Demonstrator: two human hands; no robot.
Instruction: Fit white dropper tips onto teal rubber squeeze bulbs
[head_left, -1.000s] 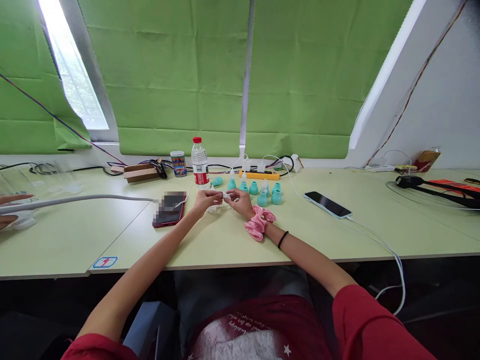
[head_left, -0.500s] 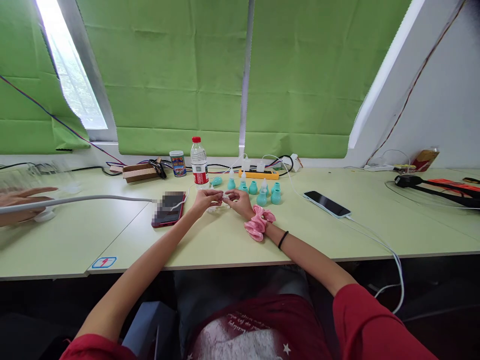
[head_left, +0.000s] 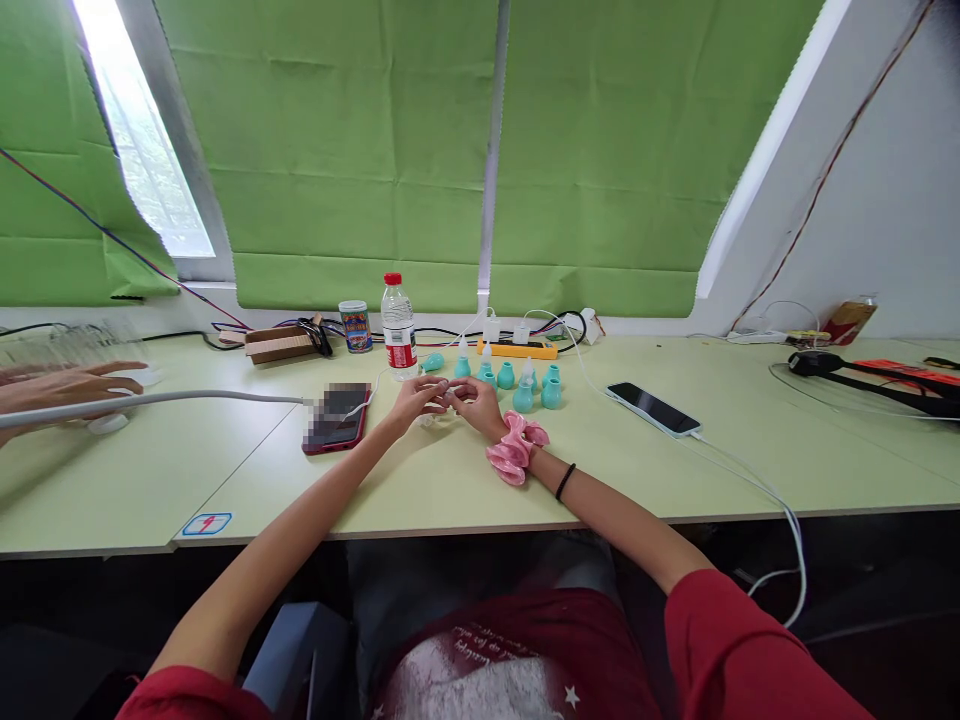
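Note:
My left hand [head_left: 420, 400] and my right hand [head_left: 478, 405] meet fingertip to fingertip over the table. Both pinch a small whitish piece [head_left: 448, 393], mostly covered by the fingers. Under my left hand, small clear pieces [head_left: 425, 421] lie on the tabletop. Just beyond and to the right of my hands stand several teal rubber bulbs [head_left: 523, 397]. A few have a pale pointed nozzle [head_left: 463, 347] on top. Another teal bulb [head_left: 433, 362] lies on its side behind my left hand.
A phone [head_left: 336, 418] lies left of my hands, another phone [head_left: 654, 408] to the right, both with cables. Behind stand a red-capped bottle [head_left: 400, 330], a can [head_left: 355, 328] and an orange power strip [head_left: 517, 349]. Another person's hand [head_left: 71, 390] is at far left.
My fingers have shifted slightly around the small piece, and less of it shows now. At far left, the other person's hand has moved to the right.

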